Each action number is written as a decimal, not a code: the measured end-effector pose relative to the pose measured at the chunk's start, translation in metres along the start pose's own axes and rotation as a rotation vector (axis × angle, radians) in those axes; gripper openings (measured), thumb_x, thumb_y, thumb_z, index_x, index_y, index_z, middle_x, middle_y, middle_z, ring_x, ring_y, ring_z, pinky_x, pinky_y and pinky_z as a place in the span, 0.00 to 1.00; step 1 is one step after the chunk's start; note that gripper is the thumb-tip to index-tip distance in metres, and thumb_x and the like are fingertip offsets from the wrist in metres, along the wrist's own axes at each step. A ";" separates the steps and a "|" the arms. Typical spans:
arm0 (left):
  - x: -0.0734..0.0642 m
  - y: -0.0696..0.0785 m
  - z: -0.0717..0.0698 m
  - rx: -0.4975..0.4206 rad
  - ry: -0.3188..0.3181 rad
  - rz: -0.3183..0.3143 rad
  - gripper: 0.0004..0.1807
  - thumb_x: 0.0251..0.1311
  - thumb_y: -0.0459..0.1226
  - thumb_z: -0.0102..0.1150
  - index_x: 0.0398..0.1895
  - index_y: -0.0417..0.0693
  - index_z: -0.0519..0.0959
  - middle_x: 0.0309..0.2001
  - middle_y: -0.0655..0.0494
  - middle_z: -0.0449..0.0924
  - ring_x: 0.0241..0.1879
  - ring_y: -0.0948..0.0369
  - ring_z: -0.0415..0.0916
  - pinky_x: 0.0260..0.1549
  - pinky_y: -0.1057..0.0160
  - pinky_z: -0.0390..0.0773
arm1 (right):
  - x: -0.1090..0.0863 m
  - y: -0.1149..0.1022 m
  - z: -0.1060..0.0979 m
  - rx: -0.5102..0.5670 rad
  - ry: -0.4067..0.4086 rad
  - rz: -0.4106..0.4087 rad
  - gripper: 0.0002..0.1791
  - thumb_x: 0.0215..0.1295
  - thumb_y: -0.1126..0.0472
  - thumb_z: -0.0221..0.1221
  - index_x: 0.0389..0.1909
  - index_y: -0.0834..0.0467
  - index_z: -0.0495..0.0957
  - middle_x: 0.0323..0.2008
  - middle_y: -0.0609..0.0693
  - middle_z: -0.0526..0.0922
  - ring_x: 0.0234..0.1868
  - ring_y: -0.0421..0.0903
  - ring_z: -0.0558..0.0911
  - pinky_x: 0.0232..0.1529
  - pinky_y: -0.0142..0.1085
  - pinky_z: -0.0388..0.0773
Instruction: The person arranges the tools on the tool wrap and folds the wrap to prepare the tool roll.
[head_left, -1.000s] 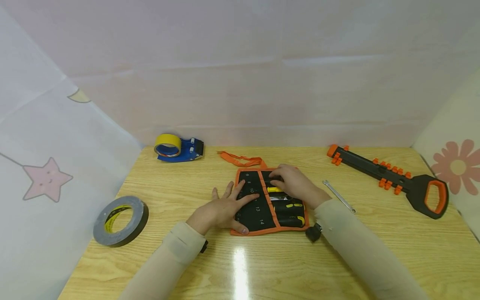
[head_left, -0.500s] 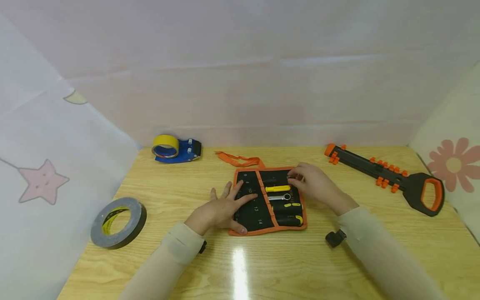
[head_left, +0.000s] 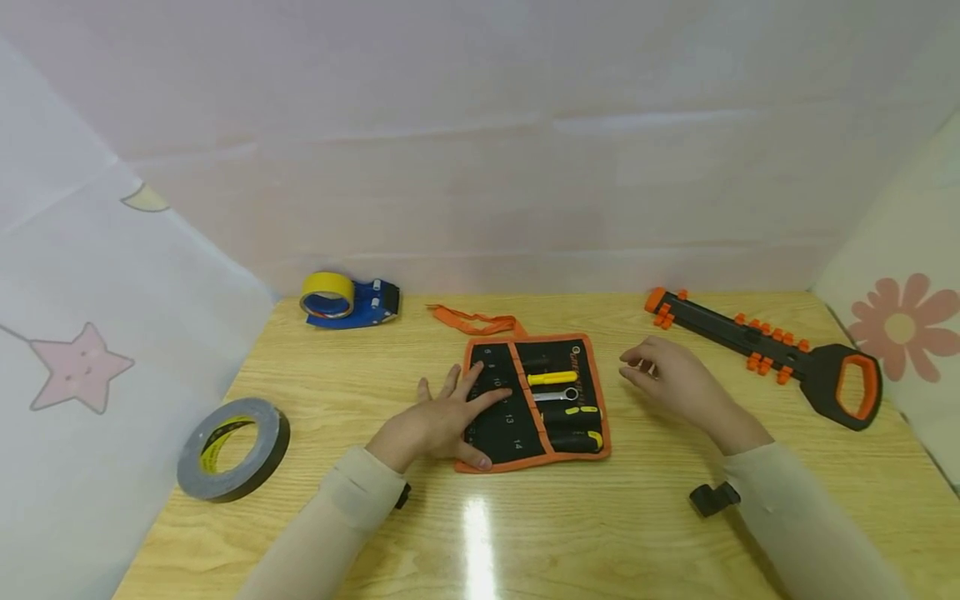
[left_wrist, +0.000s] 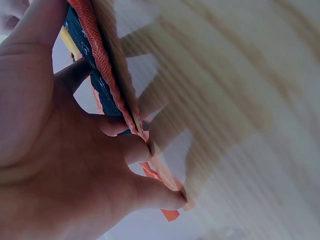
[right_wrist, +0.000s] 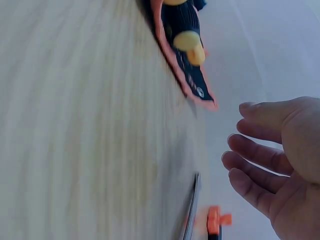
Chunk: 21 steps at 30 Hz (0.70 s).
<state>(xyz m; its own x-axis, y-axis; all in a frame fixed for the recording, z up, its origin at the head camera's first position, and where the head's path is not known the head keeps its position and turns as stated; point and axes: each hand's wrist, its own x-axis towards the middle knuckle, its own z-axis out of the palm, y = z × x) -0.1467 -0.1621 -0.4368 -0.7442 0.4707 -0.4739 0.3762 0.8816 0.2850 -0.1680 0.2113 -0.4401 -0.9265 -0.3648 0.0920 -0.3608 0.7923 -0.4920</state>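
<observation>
A black tool pouch [head_left: 551, 358] with orange trim lies open in the middle of the wooden table. It holds a yellow-handled tool [head_left: 551, 377], a silver wrench [head_left: 558, 395] and yellow-tipped tools below. My left hand [head_left: 446, 412] presses flat on the pouch's left half, fingers spread; the left wrist view shows its fingers [left_wrist: 125, 145] against the pouch edge [left_wrist: 100, 80]. My right hand [head_left: 667, 377] hovers right of the pouch, fingers relaxed and empty. In the right wrist view the right hand [right_wrist: 280, 165] is near a loose wrench [right_wrist: 191, 207] on the table.
An orange and black hand saw [head_left: 772, 354] lies at the back right. A blue tape dispenser [head_left: 348, 300] with yellow tape sits back left, a black tape roll [head_left: 232, 446] front left. The pouch's orange strap [head_left: 480, 319] trails behind it. White sheets wall the table.
My right hand has left the pouch's right pockets and moved right, off the pouch and over the table. The left hand has stayed pressed on the pouch.
</observation>
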 end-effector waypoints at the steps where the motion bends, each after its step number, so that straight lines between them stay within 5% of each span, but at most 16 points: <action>1: 0.000 0.000 0.000 -0.001 0.001 0.002 0.60 0.56 0.63 0.76 0.88 0.83 0.48 0.90 0.51 0.23 0.88 0.37 0.27 0.75 0.17 0.38 | -0.003 0.002 -0.001 -0.004 0.003 0.006 0.12 0.77 0.59 0.66 0.52 0.63 0.89 0.42 0.53 0.88 0.40 0.47 0.85 0.42 0.46 0.84; 12: 0.000 -0.002 0.000 0.001 0.003 0.005 0.60 0.56 0.62 0.76 0.88 0.82 0.49 0.90 0.50 0.23 0.88 0.37 0.26 0.75 0.16 0.39 | -0.035 0.024 -0.014 -0.031 0.016 0.063 0.08 0.74 0.60 0.69 0.45 0.62 0.89 0.37 0.50 0.85 0.35 0.42 0.80 0.33 0.35 0.77; 21: -0.001 0.000 -0.002 -0.004 0.000 0.016 0.60 0.56 0.63 0.75 0.88 0.80 0.49 0.90 0.50 0.23 0.88 0.36 0.26 0.74 0.16 0.38 | -0.052 0.041 -0.013 -0.030 -0.034 0.145 0.12 0.72 0.57 0.71 0.42 0.63 0.88 0.34 0.50 0.84 0.33 0.42 0.78 0.32 0.36 0.76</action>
<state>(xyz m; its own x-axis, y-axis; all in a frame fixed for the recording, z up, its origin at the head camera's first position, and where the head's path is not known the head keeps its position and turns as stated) -0.1470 -0.1632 -0.4350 -0.7381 0.4852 -0.4688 0.3861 0.8736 0.2962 -0.1359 0.2698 -0.4537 -0.9653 -0.2612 -0.0074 -0.2269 0.8518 -0.4721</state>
